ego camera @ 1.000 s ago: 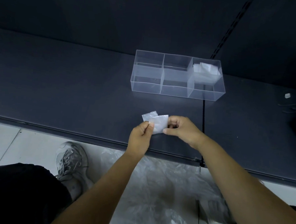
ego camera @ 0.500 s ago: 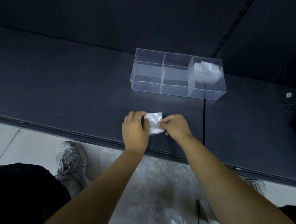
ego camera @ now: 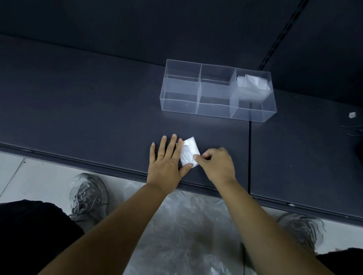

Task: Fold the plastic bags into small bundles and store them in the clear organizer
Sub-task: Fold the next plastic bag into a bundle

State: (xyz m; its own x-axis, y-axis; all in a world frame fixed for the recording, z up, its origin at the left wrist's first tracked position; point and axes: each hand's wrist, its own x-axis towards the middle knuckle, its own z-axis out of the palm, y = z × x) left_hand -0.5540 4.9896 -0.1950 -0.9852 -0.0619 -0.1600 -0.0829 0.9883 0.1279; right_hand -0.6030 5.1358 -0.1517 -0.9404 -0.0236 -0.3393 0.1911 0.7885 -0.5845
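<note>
A small white folded plastic bag (ego camera: 188,151) lies flat on the dark shelf near its front edge. My left hand (ego camera: 166,160) rests flat beside it, fingers spread, with the index finger and thumb on its left side. My right hand (ego camera: 216,162) pinches the bundle's right corner between thumb and fingers. Behind them stands the clear organizer (ego camera: 216,109), three compartments wide. Its far right compartment holds folded white bags (ego camera: 252,84); the other compartments look empty.
The dark shelf (ego camera: 72,101) has a vertical seam just right of my right hand. A small white scrap (ego camera: 352,115) lies at the far right. Below the shelf edge, loose clear plastic bags (ego camera: 183,239) lie on the tiled floor between my grey shoes.
The bundle was held up between both hands, then lowered onto the shelf. My left hand has opened flat against it while my right hand keeps pinching its right corner.
</note>
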